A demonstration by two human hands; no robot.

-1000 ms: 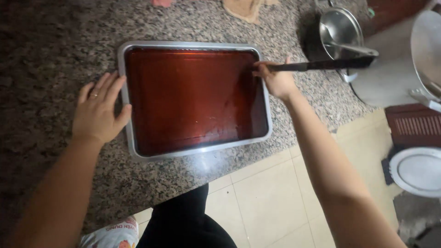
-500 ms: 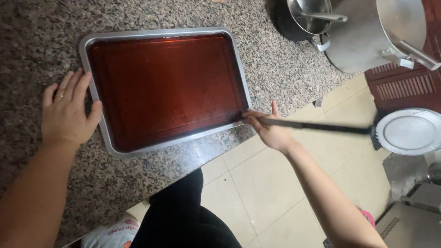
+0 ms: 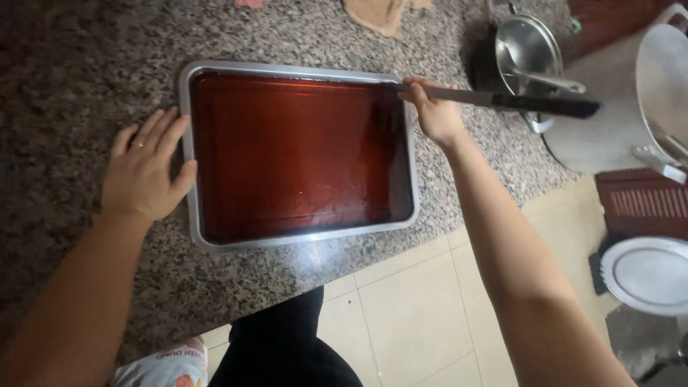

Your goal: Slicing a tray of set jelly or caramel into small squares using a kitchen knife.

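Rectangular metal tray of glossy dark-red jelly, frame centre, on speckled granite counter. Left hand lies flat, released, against its left rim; right hand grips a long dark-handled knife at the upper-right corner.

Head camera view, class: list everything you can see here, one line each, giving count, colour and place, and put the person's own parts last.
Tray: one, silver metal, rectangular, on the counter, centre.
Jelly-like sheet: one, dark red, glossy, filling the tray.
Knife: one, dark handle pointing right, blade end at the tray's right rim.
Counter: one, speckled grey granite.
Small pot: one, shiny steel, with a utensil in it, top right on the counter.
Large pot: one, grey metal, right, beyond the counter edge.
Round lid: one, pale grey, lower right on the floor.
Cloth: one, tan, top edge.
Floor: cream tiles.
Left hand: flat against the tray's left rim.
Right hand: gripping the knife.
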